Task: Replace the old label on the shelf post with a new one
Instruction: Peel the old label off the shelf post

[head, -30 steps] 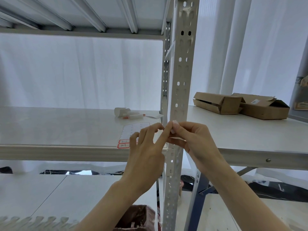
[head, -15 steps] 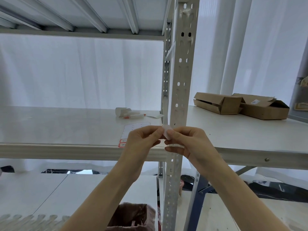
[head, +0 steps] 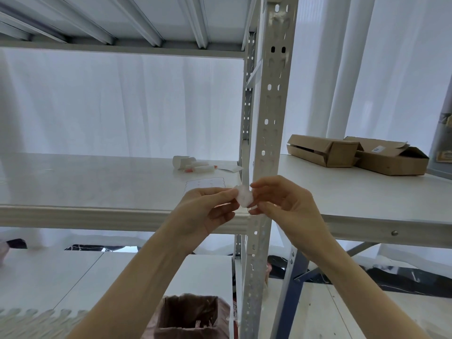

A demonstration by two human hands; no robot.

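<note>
Pinching a small white label (head: 244,199) between thumb and forefinger, the left fingers (head: 221,195) hold its left edge. The right fingers (head: 265,184) curl in to its right edge, forefinger tip above and thumb tip below, so the piece is held between both hands. The label looks crumpled, with no print readable. It cannot be told whether it is old or new stock.

Left hand (head: 203,214) and right hand (head: 288,204) are raised, bare forearms coming up from the bottom of the view. The label sits in front of the left edge of the upright post (head: 269,118), a pale metal strip punched with slots. It is level with the front lip of the shelf (head: 97,182). Contact between label and post cannot be made out.

On the shelf behind the left hand lies a white sheet (head: 205,182) with a faint grid, partly hidden by the knuckles. Farther back are a few white tubes (head: 195,165) with orange tips, beside a folded paper.

Right of the post, a white surface (head: 354,194) carries two flat cardboard boxes (head: 322,150), touching each other, flaps loose.

Below, near the foot of the post, is an open bin (head: 190,314) lined with a brown bag. White curtain (head: 122,106) hangs behind everything.
</note>
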